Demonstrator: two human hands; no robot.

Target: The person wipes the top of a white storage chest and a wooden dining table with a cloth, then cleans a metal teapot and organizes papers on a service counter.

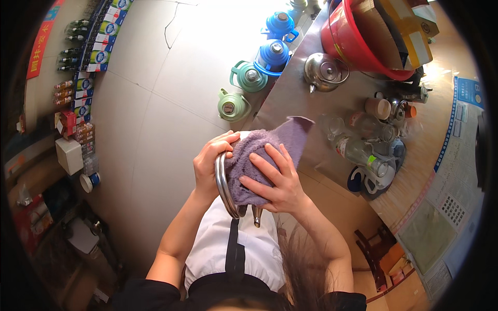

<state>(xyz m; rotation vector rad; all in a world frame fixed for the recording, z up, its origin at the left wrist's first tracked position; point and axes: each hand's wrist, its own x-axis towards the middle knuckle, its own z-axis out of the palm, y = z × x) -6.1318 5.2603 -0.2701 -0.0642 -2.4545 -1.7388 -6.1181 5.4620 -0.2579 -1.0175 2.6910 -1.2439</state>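
Note:
In front of my body I hold a shiny metal kettle, tilted, with its looped handle on the left and its spout pointing down towards me. My left hand grips it beside the top of the handle, thumb and fingers bent. A purple towelling cloth covers most of the kettle's body, and one loose corner sticks out to the upper right. My right hand presses the cloth against the kettle with spread fingers. Much of the kettle is hidden under the cloth.
A metal-topped table on the right bears another steel kettle, a red bucket holding cardboard, and several glass bottles. Beside it stand blue vacuum flasks and green ones. Drink cases line the left; a wooden chair is lower right.

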